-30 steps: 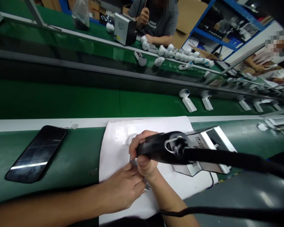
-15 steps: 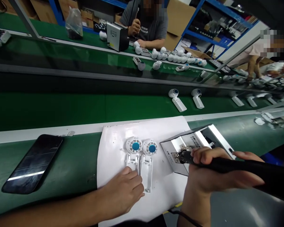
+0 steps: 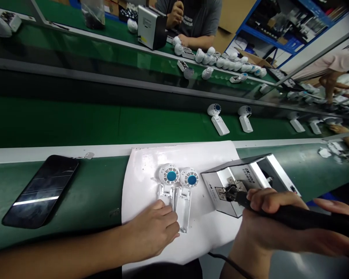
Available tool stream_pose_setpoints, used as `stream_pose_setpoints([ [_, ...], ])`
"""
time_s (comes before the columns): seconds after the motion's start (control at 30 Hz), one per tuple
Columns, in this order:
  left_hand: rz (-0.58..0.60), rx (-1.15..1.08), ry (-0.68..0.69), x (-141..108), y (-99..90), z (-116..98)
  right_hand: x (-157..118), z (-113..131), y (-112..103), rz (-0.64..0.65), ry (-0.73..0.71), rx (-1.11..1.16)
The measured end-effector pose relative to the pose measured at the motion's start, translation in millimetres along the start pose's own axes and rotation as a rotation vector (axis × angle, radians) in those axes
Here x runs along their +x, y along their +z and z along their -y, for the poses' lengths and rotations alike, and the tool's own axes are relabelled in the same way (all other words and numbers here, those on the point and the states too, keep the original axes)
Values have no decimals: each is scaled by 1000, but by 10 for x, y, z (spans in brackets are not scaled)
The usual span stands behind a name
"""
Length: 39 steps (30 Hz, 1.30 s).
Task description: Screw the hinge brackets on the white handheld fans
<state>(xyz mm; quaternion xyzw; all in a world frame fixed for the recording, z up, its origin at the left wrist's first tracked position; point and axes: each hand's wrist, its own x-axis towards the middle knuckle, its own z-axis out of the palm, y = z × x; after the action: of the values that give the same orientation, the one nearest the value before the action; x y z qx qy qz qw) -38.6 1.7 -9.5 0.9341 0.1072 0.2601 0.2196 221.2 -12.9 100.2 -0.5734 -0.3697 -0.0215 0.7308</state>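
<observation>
Hands apart: right hand (image 3: 269, 217) clasps black rod-shaped tool (image 3: 293, 218), tip at silver metal box (image 3: 235, 170), off both white plastic blue-disc units (image 3: 166, 190) on white sheet (image 3: 141, 193); left hand (image 3: 154, 232) covers one's lower end, grip unclear.

Silver box (image 3: 235, 170): upper face reads "6KTOOLS", small characters under it blurred; lower face, "6K1050", last digits unsure. Well beyond silver box, person's grey shirt (image 3: 205, 23): blurred lettering, partly legible. Far machine (image 3: 148, 29), also beyond silver box: print too small
</observation>
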Motion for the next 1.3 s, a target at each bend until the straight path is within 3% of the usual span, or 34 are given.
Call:
stream_pose_setpoints([
  [0.07,-2,1,4,1,12,-1,-29,-29,32,-84,-157,-5],
  [0.1,-2,5,6,2,17,-1,-53,-24,36,-63,-161,3],
  [0.27,2,41,0,13,23,-2,-332,176,86,229,31,234],
  [0.4,10,55,10,34,12,8,-603,307,401,427,116,461],
  [0.5,-1,52,24,52,7,18,-687,266,655,493,73,528],
  [0.67,-16,83,34,68,19,20,-665,121,799,504,23,507],
  [0.8,-35,88,26,69,35,13,-702,34,855,458,81,533],
  [0.93,-27,69,13,58,45,2,-796,-45,928,498,178,558],
  [1.3,-49,47,-11,7,61,-11,-881,-74,944,465,175,522],
])
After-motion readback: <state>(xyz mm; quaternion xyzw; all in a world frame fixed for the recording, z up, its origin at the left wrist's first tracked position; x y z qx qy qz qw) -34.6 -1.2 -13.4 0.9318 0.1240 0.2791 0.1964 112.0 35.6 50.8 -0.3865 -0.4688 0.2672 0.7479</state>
